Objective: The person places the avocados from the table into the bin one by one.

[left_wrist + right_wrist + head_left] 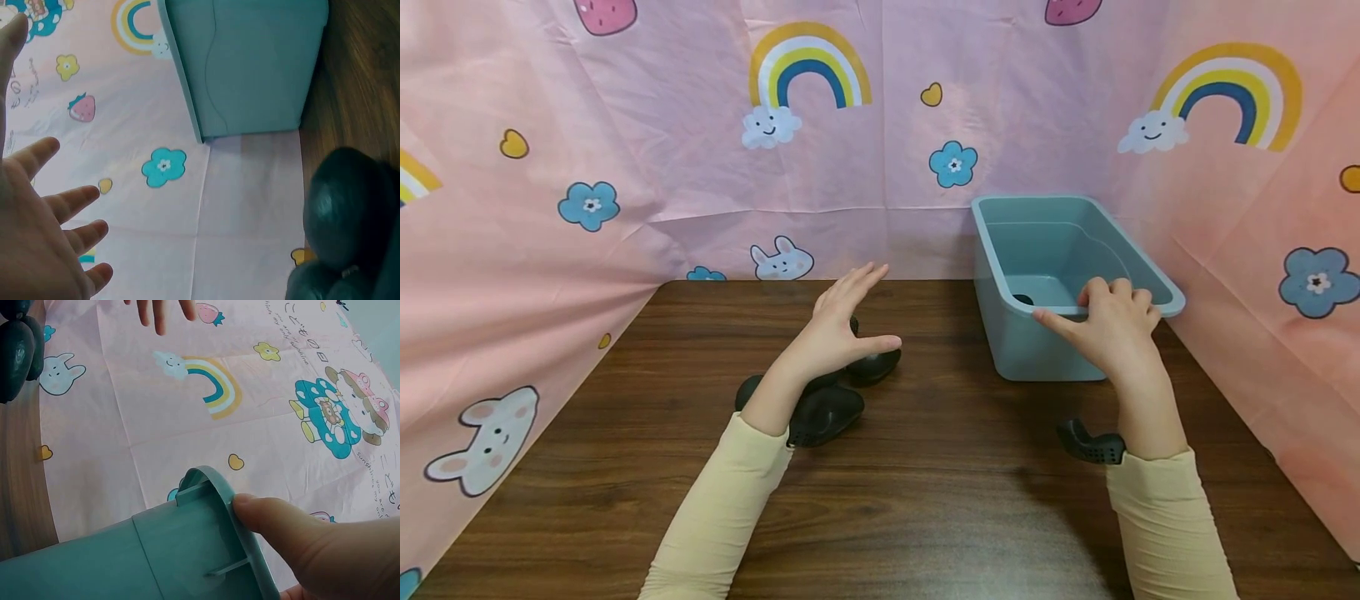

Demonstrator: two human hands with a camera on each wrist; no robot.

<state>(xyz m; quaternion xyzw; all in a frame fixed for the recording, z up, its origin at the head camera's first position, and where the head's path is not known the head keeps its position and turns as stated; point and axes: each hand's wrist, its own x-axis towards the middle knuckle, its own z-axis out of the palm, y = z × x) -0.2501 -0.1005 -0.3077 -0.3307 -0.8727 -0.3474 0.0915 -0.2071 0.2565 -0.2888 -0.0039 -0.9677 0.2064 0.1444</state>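
Observation:
My right hand [1112, 325] holds the near rim of a blue-green plastic bin [1037, 350], with the thumb along the rim and the fingers bent over it. In the right wrist view the thumb [287, 528] lies against the rim's edge. My left hand [835, 325], fingers spread and holding nothing, is over several dark, shiny, rounded things [827, 411] on the table. The hand and forearm partly hide them; their kind is unclear. One more [874, 367] shows beyond the thumb. Inside the bin, part of a dark thing [1022, 298] shows by the near wall.
The brown wood-grain table [925, 500] runs back to a pink printed cloth [887, 167] that hangs behind and at both sides. The bin stands at the back right, close to the cloth. A black perforated piece [1090, 443] sits at the right wrist.

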